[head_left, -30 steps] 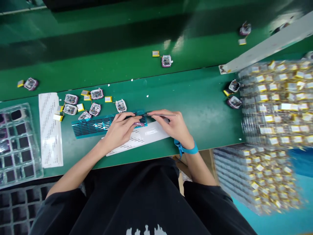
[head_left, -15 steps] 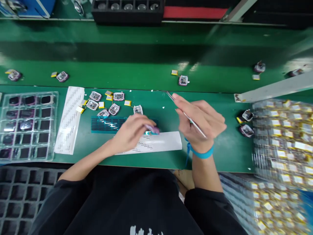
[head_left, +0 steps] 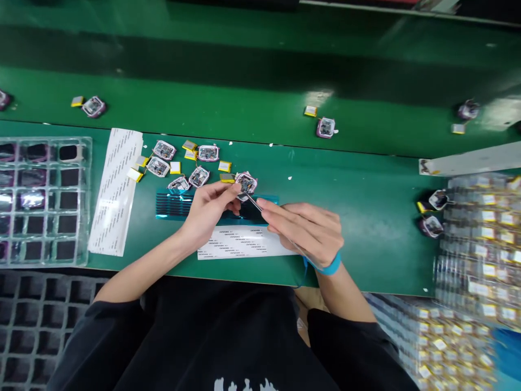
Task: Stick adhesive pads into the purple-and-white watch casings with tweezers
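My left hand (head_left: pixel 208 209) pinches a small smartwatch case (head_left: pixel 246 183) between thumb and fingers, its open side with the circuit board facing up. A yellow-edged battery (head_left: pixel 227 177) lies just left of this case. In my right hand (head_left: pixel 309 231) is a pair of thin metal tweezers (head_left: pixel 254 202), gripped like a pen, with the tips at the lower edge of the case. My fingers partly cover the contact point. Under both hands lie a dark blue film strip (head_left: pixel 175 205) and a white printed sheet (head_left: pixel 244 241).
Several open watch cases (head_left: pixel 158 166) with batteries lie left of my hands. A second white sheet (head_left: pixel 116 190) and a clear compartment tray (head_left: pixel 90 201) are farther left. More cases (head_left: pixel 326 127) sit on the green surface beyond. Stacked battery trays (head_left: pixel 480 239) stand right.
My left hand has raised the watch case and turned its open side up. My right hand has moved left and down, bringing the tweezers to the case. The view has shifted.
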The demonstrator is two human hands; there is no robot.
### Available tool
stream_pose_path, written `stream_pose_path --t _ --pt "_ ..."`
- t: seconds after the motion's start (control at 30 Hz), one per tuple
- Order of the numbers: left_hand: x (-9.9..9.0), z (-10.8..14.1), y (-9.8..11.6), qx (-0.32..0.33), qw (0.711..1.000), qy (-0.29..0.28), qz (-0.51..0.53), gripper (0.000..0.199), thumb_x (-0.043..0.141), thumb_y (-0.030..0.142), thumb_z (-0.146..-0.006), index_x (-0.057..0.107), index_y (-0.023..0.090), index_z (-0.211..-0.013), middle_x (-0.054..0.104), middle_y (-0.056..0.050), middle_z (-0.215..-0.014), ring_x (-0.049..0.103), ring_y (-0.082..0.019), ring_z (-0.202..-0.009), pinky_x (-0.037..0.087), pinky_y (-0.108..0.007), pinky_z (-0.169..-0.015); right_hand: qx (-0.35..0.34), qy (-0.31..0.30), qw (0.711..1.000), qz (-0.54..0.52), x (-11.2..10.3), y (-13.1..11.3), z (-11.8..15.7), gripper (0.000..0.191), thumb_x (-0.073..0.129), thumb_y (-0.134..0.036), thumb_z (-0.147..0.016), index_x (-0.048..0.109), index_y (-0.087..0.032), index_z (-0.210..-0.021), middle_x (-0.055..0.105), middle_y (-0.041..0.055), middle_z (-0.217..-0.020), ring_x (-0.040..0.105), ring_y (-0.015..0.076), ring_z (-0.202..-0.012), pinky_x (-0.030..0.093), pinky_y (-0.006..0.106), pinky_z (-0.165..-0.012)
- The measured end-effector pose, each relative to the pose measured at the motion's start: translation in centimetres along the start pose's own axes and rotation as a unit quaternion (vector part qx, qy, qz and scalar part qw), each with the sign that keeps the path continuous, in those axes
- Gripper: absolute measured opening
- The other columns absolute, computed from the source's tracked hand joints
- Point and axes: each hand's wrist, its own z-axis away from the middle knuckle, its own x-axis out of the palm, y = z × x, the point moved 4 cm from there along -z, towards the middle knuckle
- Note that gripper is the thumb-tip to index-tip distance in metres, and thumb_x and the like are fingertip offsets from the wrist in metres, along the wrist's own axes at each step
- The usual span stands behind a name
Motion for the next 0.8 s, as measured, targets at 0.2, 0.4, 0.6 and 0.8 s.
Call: stream_pose_path --t 0.2,0.4,0.6,0.8 --pt "-0.1 0.6 0.8 0.034 0.997 0.063 0.038 0.021 0.081 0.021 -0.073 0.060 0.018 -0.076 0.067 0.005 -0.065 0.070 -0.011 -0.054 0.062 -0.023 -0.061 -0.010 -0.029 1.000 0.006 -0.1 -0.4 -0.1 0.030 0.068 -0.011 -0.095 0.068 -0.015 -0.125 0.077 0.0100 -0.120 0.075 0.0166 -0.083 0.061 0.029 -0.068" --pt "-0.1 0.7 1.0 0.049 0.996 0.073 0.010 0.027 0.080 0.022 -0.071 0.053 0.019 -0.071 0.064 0.006 -0.062 0.071 -0.013 -0.051 0.065 -0.027 -0.059 -0.021 -0.047 0.998 0.024 0.3 -0.5 -0.2 0.020 0.071 -0.011 -0.094 0.070 -0.012 -0.114 0.077 0.0107 -0.117 0.073 0.0171 -0.084 0.060 0.030 -0.067" --pt "-0.3 0.7 0.9 0.085 0.992 0.088 -0.012 0.024 0.081 0.023 -0.069 0.057 0.018 -0.065 0.061 0.006 -0.059 0.065 -0.011 -0.050 0.066 -0.028 -0.058 -0.069 -0.066 0.993 0.071 0.5 -1.0 -0.5 0.017 0.072 -0.017 -0.095 0.073 -0.015 -0.112 0.077 0.0071 -0.120 0.071 0.0141 -0.082 0.059 0.027 -0.064" --pt "-0.5 0.7 0.4 0.112 0.988 0.097 -0.046 0.025 0.083 0.026 -0.072 0.059 0.018 -0.068 0.059 0.007 -0.059 0.062 -0.010 -0.053 0.065 -0.027 -0.058 -0.085 -0.059 0.992 0.073 0.7 -1.4 -0.7 0.015 0.067 -0.015 -0.097 0.073 -0.010 -0.110 0.077 0.0110 -0.118 0.070 0.0150 -0.077 0.058 0.028 -0.061"
